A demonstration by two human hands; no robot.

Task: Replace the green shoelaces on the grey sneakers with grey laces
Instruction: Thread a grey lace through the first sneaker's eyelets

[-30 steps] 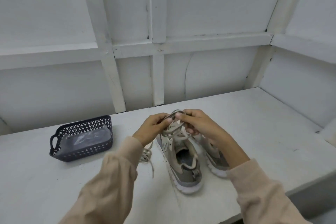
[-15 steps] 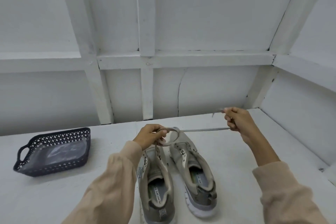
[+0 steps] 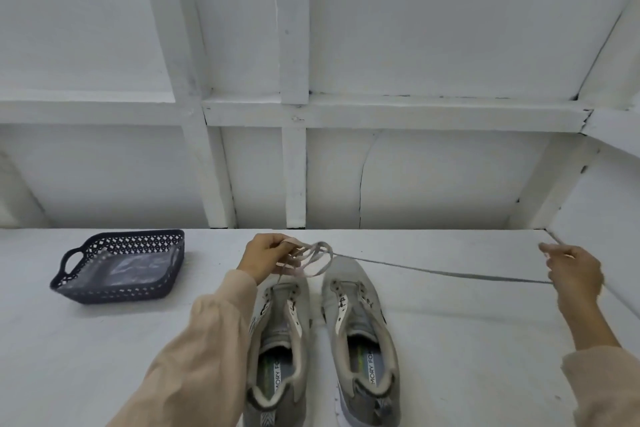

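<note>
Two grey sneakers, the left sneaker and the right sneaker, stand side by side on the white table, toes pointing away from me, their eyelets without laces. My left hand holds a bundle of grey lace loops just above the toes. From the bundle one grey lace strand runs taut to the right. My right hand pinches its far end, far right of the shoes.
A dark perforated basket with a clear plastic bag inside sits at the left on the white table. White panelled walls close the back and the right side.
My right hand has pulled the lace end further right, drawing the strand out long. My left hand keeps the loops. The view has tilted, showing both shoes nearer.
</note>
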